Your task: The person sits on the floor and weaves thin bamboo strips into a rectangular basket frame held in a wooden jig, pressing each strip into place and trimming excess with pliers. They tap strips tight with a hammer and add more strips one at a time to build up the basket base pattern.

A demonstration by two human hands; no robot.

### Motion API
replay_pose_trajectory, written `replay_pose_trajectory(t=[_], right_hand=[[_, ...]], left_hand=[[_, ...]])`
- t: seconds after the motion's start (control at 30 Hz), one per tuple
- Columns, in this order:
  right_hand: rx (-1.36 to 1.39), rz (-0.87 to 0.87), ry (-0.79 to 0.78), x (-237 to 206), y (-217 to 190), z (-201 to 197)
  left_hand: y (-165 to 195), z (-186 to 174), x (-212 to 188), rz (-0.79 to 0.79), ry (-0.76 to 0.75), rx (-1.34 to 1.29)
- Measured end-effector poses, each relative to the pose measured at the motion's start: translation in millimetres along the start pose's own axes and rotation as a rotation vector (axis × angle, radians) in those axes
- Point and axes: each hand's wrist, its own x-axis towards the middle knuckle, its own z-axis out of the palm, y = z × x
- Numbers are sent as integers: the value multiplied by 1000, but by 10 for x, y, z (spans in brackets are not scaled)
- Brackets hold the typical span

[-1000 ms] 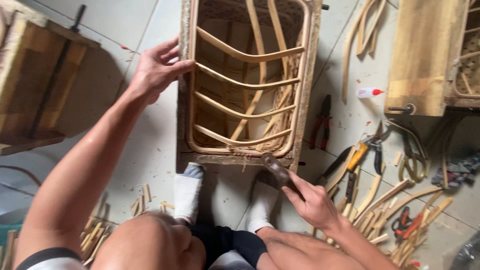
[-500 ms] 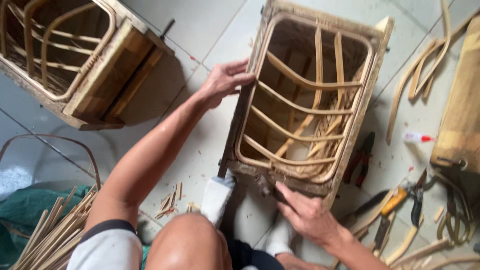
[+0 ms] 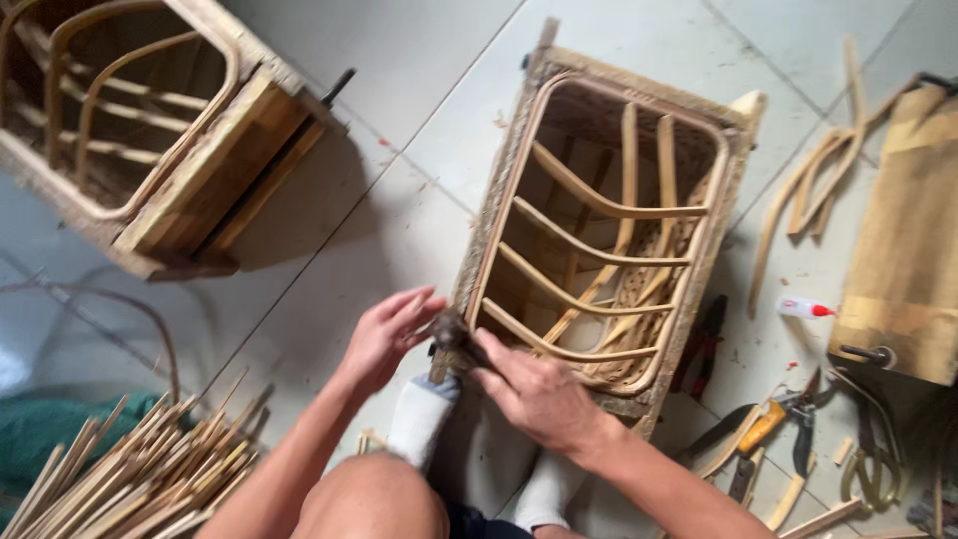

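While pinned on the tiled floor (image 3: 399, 220) by white-socked feet (image 3: 424, 419), woven rattan box frame (image 3: 604, 230) lies steady; right hand (image 3: 539, 394) clamped on dark-headed tool (image 3: 451, 329) at near-left corner, left hand (image 3: 384, 334) open-fingered, bracing alongside.

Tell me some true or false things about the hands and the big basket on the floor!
1. Both hands meet at the near corner of the wicker frame. True: the left hand and right hand are together there.
2. The right hand holds a dark tool. True.
3. The bundle of cane strips lies inside the frame. False: it lies on the floor, left of the legs.
4. The little white bottle with a red cap is in the left hand. False: it lies on the tiles right of the frame.
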Motion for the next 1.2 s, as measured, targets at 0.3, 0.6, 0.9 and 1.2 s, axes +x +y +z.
replay_pose_trajectory(t=[0.3, 0.6, 0.9, 1.2], right_hand=[[345, 307, 427, -814, 464, -325], [-477, 698, 919, -2301, 1139, -5], [-46, 1281, 864, -2649, 1078, 1361], [-97, 1161, 683, -2704, 1293, 1274]], left_hand=[[-63, 470, -540, 1282, -193, 1295], [-123, 911, -483, 1219, -306, 1627], [-167, 951, -437, 1135, -372, 1691], [-254, 937, -429, 1121, -358, 1671]])
